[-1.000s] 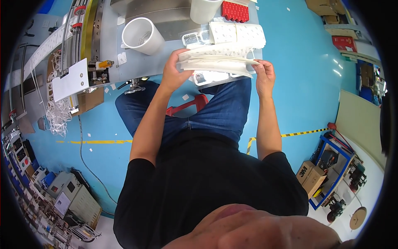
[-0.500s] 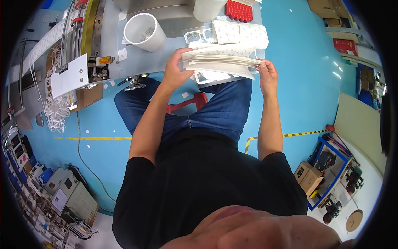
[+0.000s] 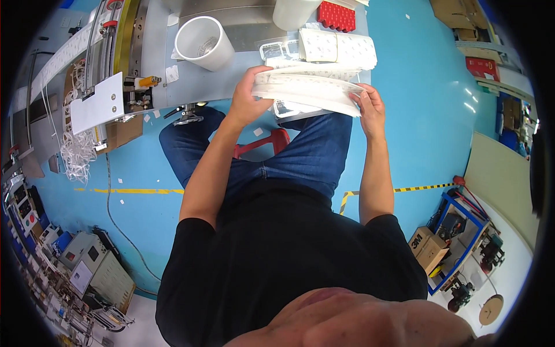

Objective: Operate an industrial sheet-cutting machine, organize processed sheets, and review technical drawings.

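Observation:
Between my hands, at the table's near edge, is a fanned stack of white paper strips [image 3: 309, 88] with faint printing on some of them. My left hand [image 3: 250, 95] is closed round the stack's left end. At the right end, my right hand [image 3: 370, 104] pinches the strips' edges between thumb and fingers. Just beyond lies a banded bundle of printed white sheets [image 3: 338, 47]. Left of that bundle are clear plastic frames [image 3: 278, 52]; part of another shows beneath the stack.
A white cup [image 3: 203, 43] stands on the metal table [image 3: 245, 37], with a second white cup [image 3: 295, 13] and a red patterned block [image 3: 336, 16] farther back. Machine rails [image 3: 124, 52] run along the left. A red stool [image 3: 278, 140] shows between my knees.
The strips' right ends have spread and tilted lower, showing more of a flat white face. My right hand has shifted slightly along their edges; my left hand keeps its hold.

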The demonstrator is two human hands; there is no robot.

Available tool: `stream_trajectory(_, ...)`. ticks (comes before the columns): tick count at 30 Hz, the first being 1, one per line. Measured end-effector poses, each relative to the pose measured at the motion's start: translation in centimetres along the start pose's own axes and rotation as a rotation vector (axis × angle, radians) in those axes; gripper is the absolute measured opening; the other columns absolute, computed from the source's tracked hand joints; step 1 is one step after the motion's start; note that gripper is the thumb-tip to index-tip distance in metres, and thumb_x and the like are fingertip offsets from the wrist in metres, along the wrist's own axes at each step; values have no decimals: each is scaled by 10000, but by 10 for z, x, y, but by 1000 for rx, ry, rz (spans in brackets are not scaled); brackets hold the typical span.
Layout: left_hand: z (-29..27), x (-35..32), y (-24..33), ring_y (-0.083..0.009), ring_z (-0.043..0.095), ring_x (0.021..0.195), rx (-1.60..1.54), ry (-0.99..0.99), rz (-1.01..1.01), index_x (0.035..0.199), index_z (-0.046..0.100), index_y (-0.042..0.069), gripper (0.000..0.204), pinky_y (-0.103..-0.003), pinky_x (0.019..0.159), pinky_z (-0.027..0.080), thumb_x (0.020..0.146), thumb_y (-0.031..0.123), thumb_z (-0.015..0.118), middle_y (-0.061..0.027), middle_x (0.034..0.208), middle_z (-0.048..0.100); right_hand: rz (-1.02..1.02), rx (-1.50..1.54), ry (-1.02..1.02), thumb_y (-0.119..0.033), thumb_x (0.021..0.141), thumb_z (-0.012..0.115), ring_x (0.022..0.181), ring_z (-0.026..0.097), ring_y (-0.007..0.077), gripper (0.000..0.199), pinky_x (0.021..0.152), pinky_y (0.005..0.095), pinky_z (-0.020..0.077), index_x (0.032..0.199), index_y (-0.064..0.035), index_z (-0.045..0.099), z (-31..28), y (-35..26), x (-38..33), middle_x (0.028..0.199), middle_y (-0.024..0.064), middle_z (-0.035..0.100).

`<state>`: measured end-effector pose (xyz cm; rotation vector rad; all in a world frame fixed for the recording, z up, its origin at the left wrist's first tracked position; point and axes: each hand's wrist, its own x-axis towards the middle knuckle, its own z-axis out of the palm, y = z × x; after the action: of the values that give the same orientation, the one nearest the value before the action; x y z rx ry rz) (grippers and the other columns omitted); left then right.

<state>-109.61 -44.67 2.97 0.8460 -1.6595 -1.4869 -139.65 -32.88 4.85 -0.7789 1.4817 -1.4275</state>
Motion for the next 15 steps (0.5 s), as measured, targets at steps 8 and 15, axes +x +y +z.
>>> stream_trajectory(8, 5, 2, -5, -205, 594, 1000, -98, 76, -37, 1192, 488, 29, 562, -306, 876, 458, 656, -16, 651, -118, 1072, 605, -133, -45, -218, -186, 917, 575, 1233, 462, 237, 422, 1038, 373, 375, 1276, 2, 454, -7, -12, -8, 1293, 154, 506)
stream_trajectory(15, 4, 2, -5, -197, 587, 1012, -118, 61, -64, 1196, 482, 24, 559, -307, 895, 450, 661, -22, 637, -116, 1086, 599, -94, -307, -227, -88, 699, 765, 1349, 326, 309, 828, 1104, 425, 273, 1389, -8, 315, 2, -20, -17, 1439, 171, 351)
